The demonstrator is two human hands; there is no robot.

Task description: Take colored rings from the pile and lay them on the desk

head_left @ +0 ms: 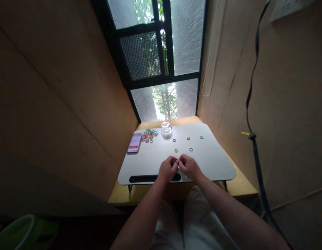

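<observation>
My left hand [168, 168] and my right hand [189, 166] meet over the near middle of a small white lap table [215, 163]. Both are closed in a pinch, fingertips touching around a tiny pink ring [177, 161] held between them. Several small coloured rings lie spread on the table beyond my hands, among them a yellow ring [176, 150], a blue ring [191, 149], a purple ring [174, 140], a red ring [188, 138] and a green ring [201, 137]. A heap of coloured rings [149, 135] lies at the far left.
A clear jar [166, 130] stands at the table's far edge. A purple and white box [134, 143] lies at its left side. Plywood walls close in on both sides, with a window ahead. A black cable [252, 135] hangs along the right wall. A green basket [17, 232] sits at the lower left.
</observation>
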